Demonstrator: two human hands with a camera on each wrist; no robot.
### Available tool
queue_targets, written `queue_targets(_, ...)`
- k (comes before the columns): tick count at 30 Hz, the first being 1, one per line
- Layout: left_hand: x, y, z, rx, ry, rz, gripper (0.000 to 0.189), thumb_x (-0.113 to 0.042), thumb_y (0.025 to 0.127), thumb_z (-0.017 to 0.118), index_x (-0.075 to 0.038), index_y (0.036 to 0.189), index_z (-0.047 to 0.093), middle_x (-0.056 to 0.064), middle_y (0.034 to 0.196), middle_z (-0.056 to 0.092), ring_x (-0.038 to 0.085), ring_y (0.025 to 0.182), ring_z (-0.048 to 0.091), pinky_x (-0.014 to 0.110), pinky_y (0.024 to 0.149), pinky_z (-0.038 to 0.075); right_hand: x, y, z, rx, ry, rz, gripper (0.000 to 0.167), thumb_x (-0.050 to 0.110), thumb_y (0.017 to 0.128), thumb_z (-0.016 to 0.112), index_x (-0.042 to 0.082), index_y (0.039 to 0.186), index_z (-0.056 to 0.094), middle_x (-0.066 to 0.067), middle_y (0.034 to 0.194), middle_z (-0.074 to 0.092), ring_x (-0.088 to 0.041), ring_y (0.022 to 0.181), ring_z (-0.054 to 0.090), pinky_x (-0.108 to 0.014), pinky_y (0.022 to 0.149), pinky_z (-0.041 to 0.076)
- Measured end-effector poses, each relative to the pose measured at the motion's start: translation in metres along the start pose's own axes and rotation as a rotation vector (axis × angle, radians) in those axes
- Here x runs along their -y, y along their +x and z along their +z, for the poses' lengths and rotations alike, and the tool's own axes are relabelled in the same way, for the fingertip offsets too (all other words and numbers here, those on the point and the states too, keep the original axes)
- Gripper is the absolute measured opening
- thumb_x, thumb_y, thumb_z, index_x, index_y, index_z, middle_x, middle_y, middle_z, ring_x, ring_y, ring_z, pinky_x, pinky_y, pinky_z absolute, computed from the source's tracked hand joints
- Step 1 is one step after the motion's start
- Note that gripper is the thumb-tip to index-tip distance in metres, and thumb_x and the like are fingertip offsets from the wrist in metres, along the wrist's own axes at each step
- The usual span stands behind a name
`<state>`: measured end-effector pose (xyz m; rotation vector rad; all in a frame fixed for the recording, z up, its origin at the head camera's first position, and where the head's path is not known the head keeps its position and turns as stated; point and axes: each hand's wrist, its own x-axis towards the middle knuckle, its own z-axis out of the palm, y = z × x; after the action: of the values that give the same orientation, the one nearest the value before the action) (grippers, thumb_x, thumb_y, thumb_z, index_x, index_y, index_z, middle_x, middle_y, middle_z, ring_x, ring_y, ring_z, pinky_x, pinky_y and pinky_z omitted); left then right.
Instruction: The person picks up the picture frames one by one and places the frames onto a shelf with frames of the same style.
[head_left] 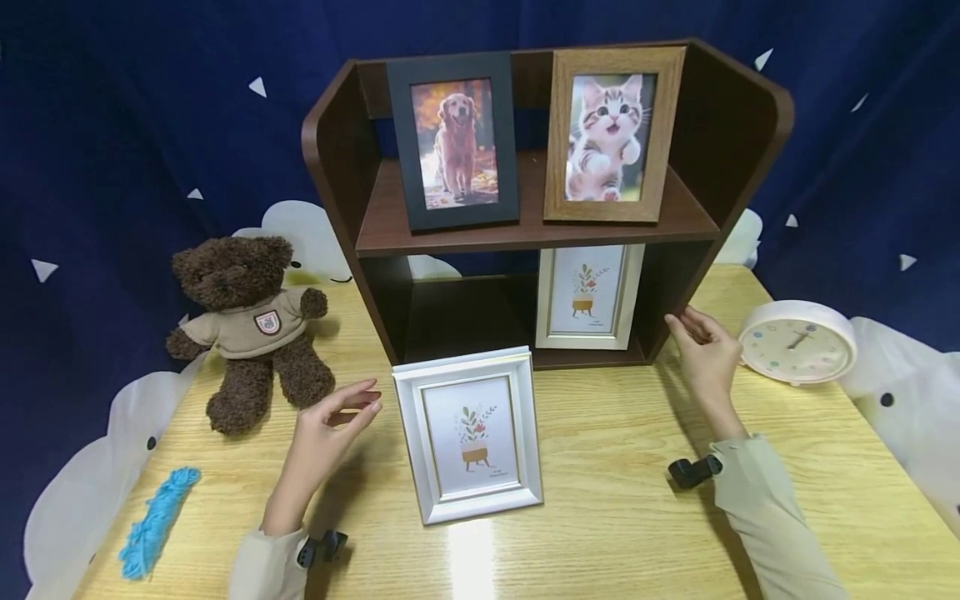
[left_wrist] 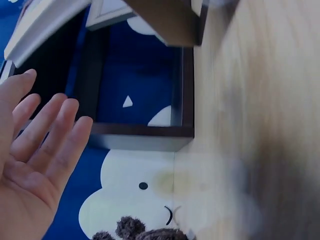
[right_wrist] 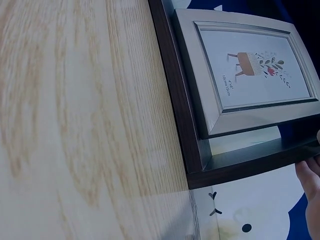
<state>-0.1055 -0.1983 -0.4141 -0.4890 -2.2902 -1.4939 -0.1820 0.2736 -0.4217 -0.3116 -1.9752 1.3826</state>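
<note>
On the table in front of the shelf, a silver-white picture frame [head_left: 408, 400] stands tilted back, showing a potted-plant print. My left hand [head_left: 330, 433] is held just left of it, apart from it, its fingers extended and nothing in them. The left wrist view shows this hand [left_wrist: 42, 155] with the palm exposed. At the lower right of the dark brown two-tier shelf [head_left: 536, 242], my right hand [head_left: 705, 354] pinches the side panel's front edge. Only part of that hand [right_wrist: 311, 187] shows in the right wrist view. Beside the panel, a cream picture frame [head_left: 545, 296] stands on the lower tier.
A black frame [head_left: 401, 150] with a dog photo and a wooden frame [head_left: 557, 133] with a kitten photo stand on the upper tier. A brown teddy bear [head_left: 251, 325] and blue yarn [head_left: 159, 521] are at the left. A white clock [head_left: 798, 342] stands at the right.
</note>
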Motion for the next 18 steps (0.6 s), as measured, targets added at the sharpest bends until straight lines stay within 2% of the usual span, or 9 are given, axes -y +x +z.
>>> queue_targets(4, -0.007, -0.007, 0.005, -0.002, -0.100, 0.074, 0.037, 0.019, 0.075, 0.068, 0.007, 0.109, 0.061, 0.023, 0.098, 0.068, -0.001, 0.088, 0.064, 0.016, 0.072, 0.056, 0.000, 0.000, -0.002, -0.002, -0.027, 0.026, 0.035, 0.015, 0.083, 0.075, -0.005, 0.110, 0.068, 0.002, 0.099, 0.071, 0.017, 0.077, 0.058, -0.004, 0.073, 0.050)
queue_targets(6, -0.009, -0.009, 0.008, 0.008, -0.122, 0.131, 0.040, 0.023, 0.072, 0.067, 0.008, 0.108, 0.058, 0.017, 0.101, 0.069, 0.002, 0.088, 0.064, 0.016, 0.073, 0.056, 0.000, 0.001, -0.003, -0.001, -0.026, 0.029, 0.035, 0.016, 0.083, 0.075, -0.005, 0.110, 0.068, -0.005, 0.102, 0.070, 0.017, 0.077, 0.058, -0.004, 0.073, 0.051)
queue_targets(10, -0.014, -0.014, 0.014, 0.041, -0.069, 0.215, 0.042, 0.022, 0.068, 0.070, 0.005, 0.104, 0.059, 0.011, 0.104, 0.068, 0.009, 0.087, 0.066, 0.018, 0.075, 0.056, -0.001, 0.001, -0.002, -0.003, 0.008, 0.019, 0.035, 0.013, 0.083, 0.075, -0.007, 0.110, 0.067, 0.001, 0.097, 0.071, 0.016, 0.077, 0.059, -0.005, 0.073, 0.051)
queue_targets(13, -0.014, -0.018, 0.019, 0.064, -0.020, 0.214, 0.040, 0.019, 0.067, 0.073, 0.001, 0.101, 0.063, 0.013, 0.100, 0.068, 0.012, 0.086, 0.067, 0.020, 0.075, 0.057, -0.001, 0.001, -0.001, -0.001, 0.031, 0.016, 0.034, 0.012, 0.082, 0.075, -0.008, 0.109, 0.067, 0.011, 0.092, 0.070, 0.015, 0.077, 0.060, -0.005, 0.073, 0.051)
queue_targets(18, -0.008, -0.023, 0.027, 0.088, -0.002, 0.208, 0.038, 0.018, 0.065, 0.075, -0.003, 0.095, 0.065, 0.011, 0.090, 0.066, 0.007, 0.085, 0.064, 0.025, 0.071, 0.059, 0.000, 0.002, -0.001, 0.019, 0.044, 0.030, 0.033, 0.010, 0.083, 0.074, -0.007, 0.110, 0.067, 0.021, 0.088, 0.066, 0.016, 0.076, 0.059, -0.004, 0.073, 0.050)
